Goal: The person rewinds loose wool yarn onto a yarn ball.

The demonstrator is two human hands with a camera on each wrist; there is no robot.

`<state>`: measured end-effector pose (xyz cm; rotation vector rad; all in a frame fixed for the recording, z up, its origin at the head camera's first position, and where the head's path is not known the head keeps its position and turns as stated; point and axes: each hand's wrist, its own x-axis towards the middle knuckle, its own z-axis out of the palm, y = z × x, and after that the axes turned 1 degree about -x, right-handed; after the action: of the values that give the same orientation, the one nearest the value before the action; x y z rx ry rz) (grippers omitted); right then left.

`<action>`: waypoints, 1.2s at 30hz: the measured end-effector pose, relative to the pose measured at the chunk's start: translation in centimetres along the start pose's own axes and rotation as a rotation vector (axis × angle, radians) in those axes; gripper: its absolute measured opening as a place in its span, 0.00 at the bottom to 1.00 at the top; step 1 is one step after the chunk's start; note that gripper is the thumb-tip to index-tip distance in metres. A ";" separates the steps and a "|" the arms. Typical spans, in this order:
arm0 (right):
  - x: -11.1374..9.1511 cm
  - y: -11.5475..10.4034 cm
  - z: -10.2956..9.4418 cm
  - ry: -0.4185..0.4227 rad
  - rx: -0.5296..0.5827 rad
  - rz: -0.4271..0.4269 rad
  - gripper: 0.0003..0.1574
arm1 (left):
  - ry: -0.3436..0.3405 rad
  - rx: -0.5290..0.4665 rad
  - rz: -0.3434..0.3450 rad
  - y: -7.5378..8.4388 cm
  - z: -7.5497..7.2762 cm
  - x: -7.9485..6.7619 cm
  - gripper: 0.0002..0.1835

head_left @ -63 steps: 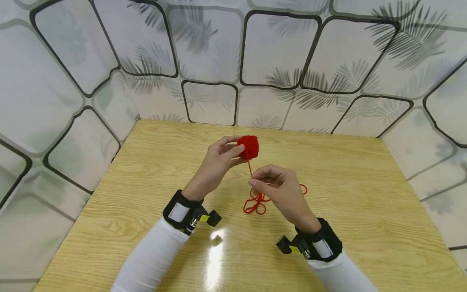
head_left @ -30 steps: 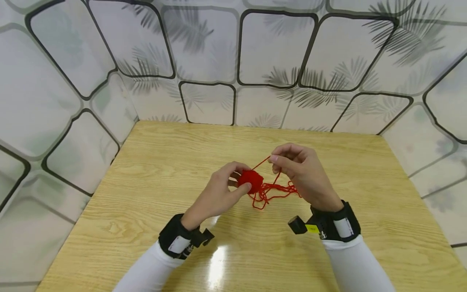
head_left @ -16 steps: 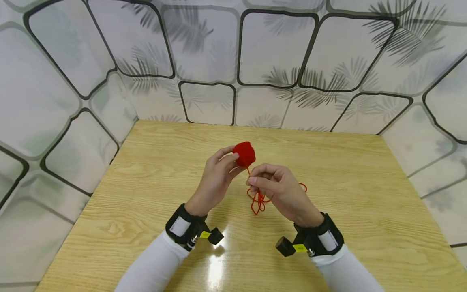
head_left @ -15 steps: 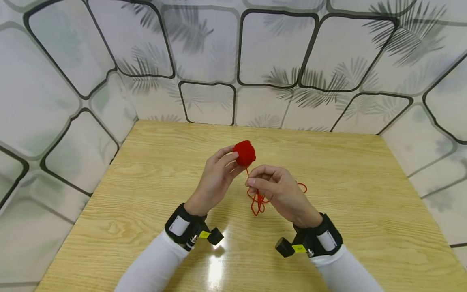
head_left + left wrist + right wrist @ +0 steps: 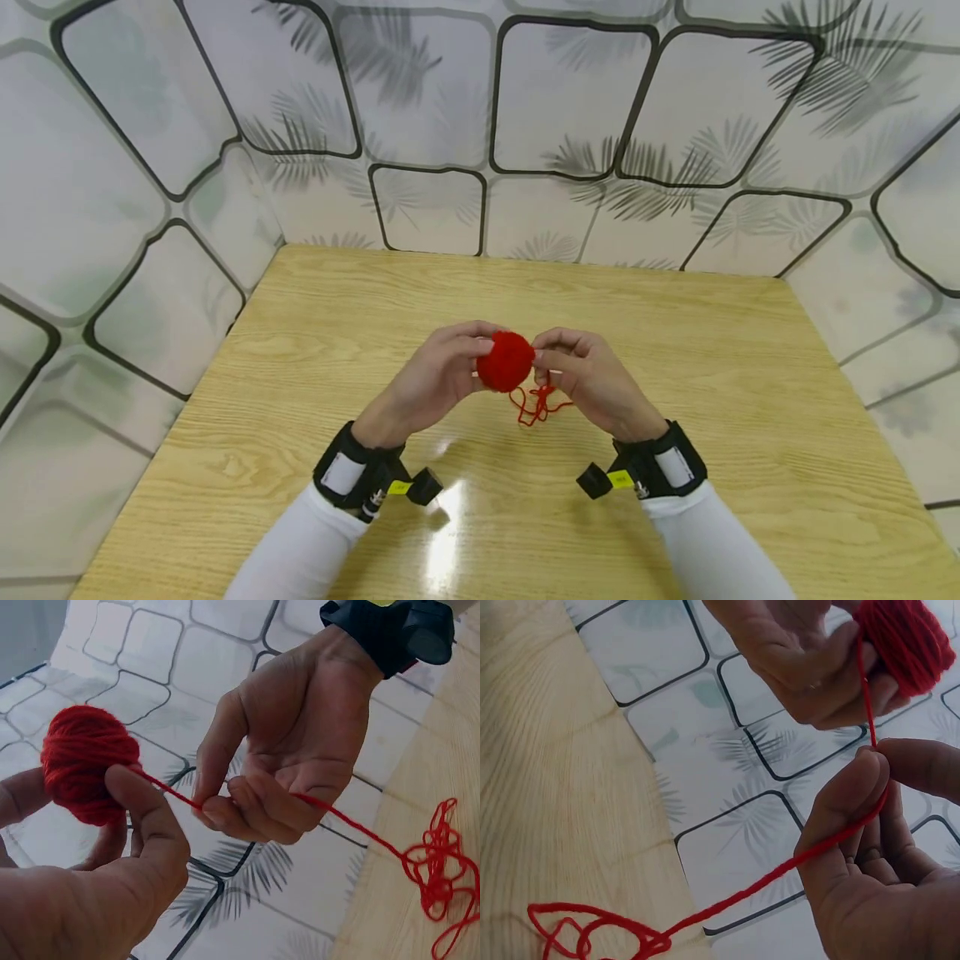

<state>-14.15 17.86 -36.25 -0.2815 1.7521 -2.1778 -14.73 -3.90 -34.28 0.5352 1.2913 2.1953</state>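
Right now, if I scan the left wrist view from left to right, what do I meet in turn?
Wound ball of red yarn → thin, straight strand of red yarn → the person's right hand → loose tangle of red yarn on the pale wooden tabletop.

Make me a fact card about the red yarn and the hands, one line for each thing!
Left hand: holds the yarn ball
Right hand: pinches the strand
Strand path: from the ball, through the right hand, to the loose yarn
Loose yarn: tangled loops on the wooden table
Yarn color: red
Wristbands: black, one on each wrist
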 end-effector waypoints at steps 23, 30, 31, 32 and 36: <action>-2.3 -1.8 3.7 0.172 -0.551 -0.421 0.07 | 0.535 1.145 0.511 -2.9 0.2 1.5 0.20; -2.7 -0.8 3.7 0.095 -0.330 -0.277 0.10 | 0.455 0.561 0.507 -1.9 0.0 2.1 0.20; -2.7 -0.6 3.5 0.092 -0.318 -0.265 0.10 | 0.425 0.454 0.473 -1.7 0.0 2.1 0.21; -2.7 -0.4 3.3 0.091 -0.309 -0.254 0.10 | 0.399 0.357 0.434 -1.4 0.0 2.0 0.21; -2.6 0.4 2.4 0.086 -0.237 -0.210 0.12 | 0.302 -0.006 0.281 -0.5 -0.1 1.7 0.21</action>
<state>-10.85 16.53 -35.92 -0.4541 2.1188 -2.1474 -15.99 -2.66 -34.64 0.4141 1.4326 2.5908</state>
